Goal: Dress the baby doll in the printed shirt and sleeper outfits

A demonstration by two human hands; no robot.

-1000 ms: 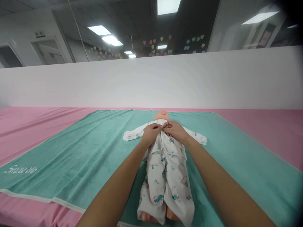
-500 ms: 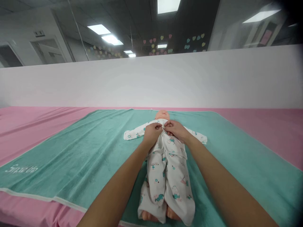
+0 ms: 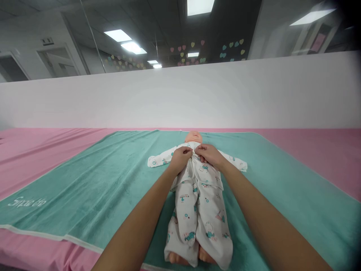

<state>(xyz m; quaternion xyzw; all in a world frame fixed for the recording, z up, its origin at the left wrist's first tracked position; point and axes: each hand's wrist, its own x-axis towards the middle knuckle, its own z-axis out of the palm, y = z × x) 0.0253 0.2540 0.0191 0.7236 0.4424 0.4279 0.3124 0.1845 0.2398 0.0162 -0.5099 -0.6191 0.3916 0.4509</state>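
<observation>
A baby doll (image 3: pixel 194 137) lies on its back, feet toward me and arms spread out. It wears a white printed top (image 3: pixel 207 174) and matching trousers (image 3: pixel 210 210). Over the chest, my left hand (image 3: pixel 181 156) pinches the front edge of the top from the left. My right hand (image 3: pixel 210 155) pinches the same front opening from the right, fingertips close to the left ones. Whatever fastener lies between the fingertips is too small to make out. Bare doll toes (image 3: pixel 177 258) show below the trouser hems.
Beneath the doll is a teal towel (image 3: pixel 113 180) with a pale border and white lettering, spread over a pink cover (image 3: pixel 31 154). A low white wall (image 3: pixel 158 98) stands behind, with reflective glass (image 3: pixel 180 34) above it carrying heart stickers.
Both hands stay pinched at the top's front, the left shifting very slightly left and its fingers a little. The doll lies as before.
</observation>
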